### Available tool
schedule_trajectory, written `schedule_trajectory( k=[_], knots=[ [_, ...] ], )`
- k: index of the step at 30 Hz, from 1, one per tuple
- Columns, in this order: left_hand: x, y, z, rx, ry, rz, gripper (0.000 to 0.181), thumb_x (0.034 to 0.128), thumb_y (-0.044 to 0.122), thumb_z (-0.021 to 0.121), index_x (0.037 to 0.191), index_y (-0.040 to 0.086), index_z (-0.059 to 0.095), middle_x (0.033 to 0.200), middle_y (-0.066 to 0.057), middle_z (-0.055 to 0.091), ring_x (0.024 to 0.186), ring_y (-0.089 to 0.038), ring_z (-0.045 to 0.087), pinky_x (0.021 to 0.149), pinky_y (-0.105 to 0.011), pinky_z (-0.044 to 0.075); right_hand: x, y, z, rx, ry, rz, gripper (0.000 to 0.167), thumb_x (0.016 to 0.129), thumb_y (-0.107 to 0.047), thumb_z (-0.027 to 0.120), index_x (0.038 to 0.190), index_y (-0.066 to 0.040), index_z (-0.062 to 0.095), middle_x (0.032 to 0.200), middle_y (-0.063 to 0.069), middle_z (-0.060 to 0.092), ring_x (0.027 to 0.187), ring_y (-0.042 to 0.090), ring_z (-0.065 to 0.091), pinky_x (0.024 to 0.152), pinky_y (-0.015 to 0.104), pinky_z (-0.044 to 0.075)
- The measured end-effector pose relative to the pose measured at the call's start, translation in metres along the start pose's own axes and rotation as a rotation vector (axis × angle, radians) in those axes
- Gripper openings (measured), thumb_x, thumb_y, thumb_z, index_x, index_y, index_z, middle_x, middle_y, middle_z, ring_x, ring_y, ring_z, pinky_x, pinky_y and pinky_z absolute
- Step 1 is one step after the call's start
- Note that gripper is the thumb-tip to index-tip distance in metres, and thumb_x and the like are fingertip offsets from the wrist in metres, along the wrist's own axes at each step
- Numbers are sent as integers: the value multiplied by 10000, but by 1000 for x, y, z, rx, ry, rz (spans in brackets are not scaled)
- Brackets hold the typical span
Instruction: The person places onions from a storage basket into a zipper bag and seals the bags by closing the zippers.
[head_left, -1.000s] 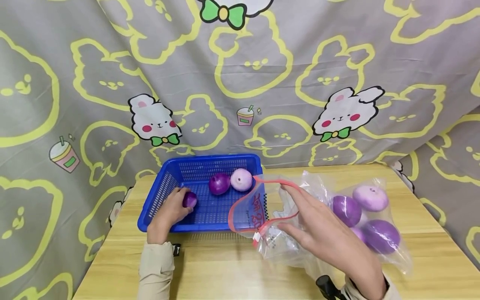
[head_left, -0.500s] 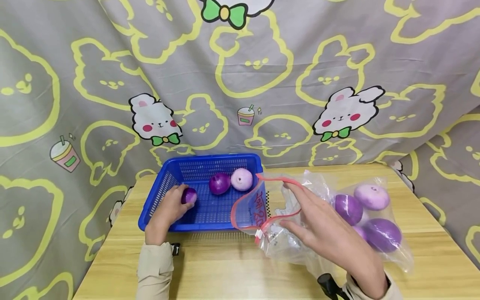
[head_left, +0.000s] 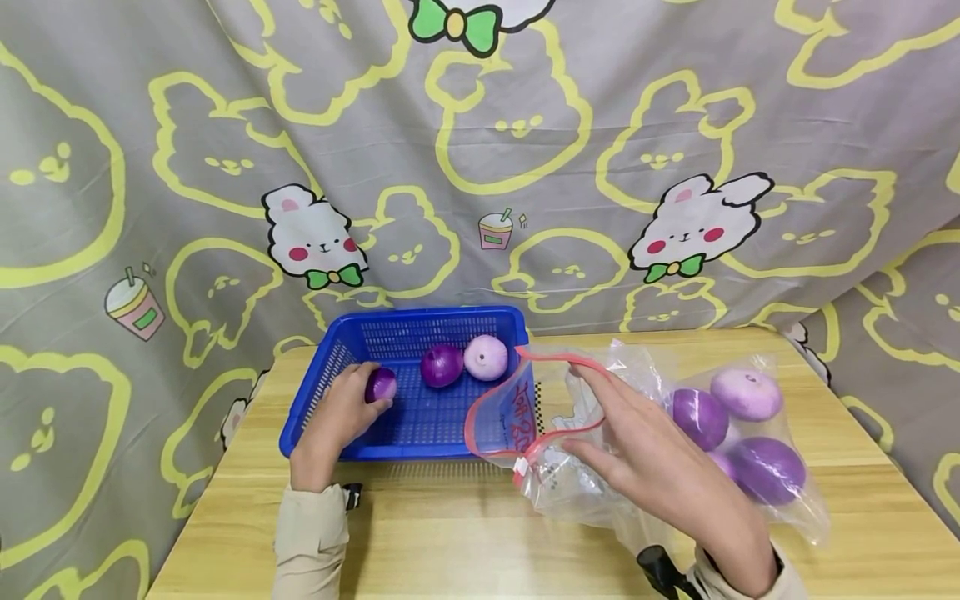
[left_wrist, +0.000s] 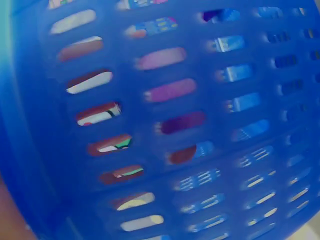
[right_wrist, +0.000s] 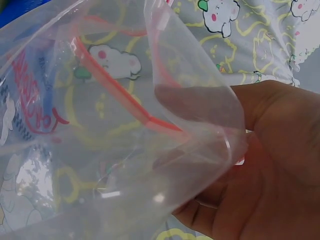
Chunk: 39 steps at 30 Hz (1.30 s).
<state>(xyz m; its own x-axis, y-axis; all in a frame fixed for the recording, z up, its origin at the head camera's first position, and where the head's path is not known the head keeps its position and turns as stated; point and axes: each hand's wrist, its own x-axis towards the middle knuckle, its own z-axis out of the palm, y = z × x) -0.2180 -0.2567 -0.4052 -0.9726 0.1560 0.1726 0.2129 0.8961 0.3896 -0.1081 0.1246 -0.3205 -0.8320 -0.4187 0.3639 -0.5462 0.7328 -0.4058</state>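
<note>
My left hand (head_left: 341, 421) grips a small purple onion (head_left: 383, 384) inside a blue plastic basket (head_left: 427, 452), near its left end. Two more onions stay in the basket at the back right: a dark purple onion (head_left: 442, 366) and a paler onion (head_left: 486, 357). With thumb and fingers spread, my right hand (head_left: 667, 458) holds the mouth of a clear zip bag (right_wrist: 125, 165) with a red rim, facing the basket. Several onions (head_left: 768, 471) lie in the bag's far end, on the right. In the left wrist view the basket's slotted wall (left_wrist: 150, 155) hides the hand and most of its onion.
The basket and bag lie on a wooden table (head_left: 450, 533). A grey patterned curtain (head_left: 525, 275) hangs directly behind the table and along its sides. The bag's mouth overlaps the basket's right front corner.
My left hand and its onion have shifted slightly back in the basket, and more of the onion shows. The right hand keeps holding the bag with little movement.
</note>
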Motion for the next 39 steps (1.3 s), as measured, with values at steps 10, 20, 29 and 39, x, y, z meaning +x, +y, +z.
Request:
schedule_trajectory(
  k=[10, 20, 29, 39],
  knots=[
    [-3, 14, -6, 12, 11, -19, 595, 874, 176, 775, 1353, -70, 522, 1297, -288, 556, 1153, -432, 564, 964, -580, 476, -1, 2, 0, 24, 1, -5, 758, 905, -300, 746, 1527, -143, 342, 1317, 63, 562, 698, -16, 483, 703, 276, 493],
    [-6, 28, -13, -6, 71, 24, 596, 856, 147, 791, 1352, -58, 532, 1357, -289, 527, 1252, -449, 481, 1018, -595, 429, 0, 1, 0, 19, -5, 2, 765, 905, -305, 744, 1531, -142, 335, 1330, 65, 561, 695, -10, 491, 719, 293, 501],
    [-9, 40, -17, -8, 90, 72, 590, 836, 149, 813, 1326, -59, 557, 1335, -273, 554, 1238, -445, 481, 1024, -580, 428, -1, 1, 0, 21, -6, 1, 763, 910, -321, 736, 1534, -157, 329, 1301, 53, 573, 695, -17, 488, 709, 287, 499],
    [-13, 57, -22, -7, 66, 83, 591, 862, 178, 790, 1354, -38, 544, 1363, -247, 535, 1269, -415, 446, 1021, -569, 438, -1, 1, -1, 33, -13, -2, 762, 911, -312, 737, 1533, -155, 326, 1327, 58, 566, 705, -14, 495, 702, 276, 498]
  ],
)
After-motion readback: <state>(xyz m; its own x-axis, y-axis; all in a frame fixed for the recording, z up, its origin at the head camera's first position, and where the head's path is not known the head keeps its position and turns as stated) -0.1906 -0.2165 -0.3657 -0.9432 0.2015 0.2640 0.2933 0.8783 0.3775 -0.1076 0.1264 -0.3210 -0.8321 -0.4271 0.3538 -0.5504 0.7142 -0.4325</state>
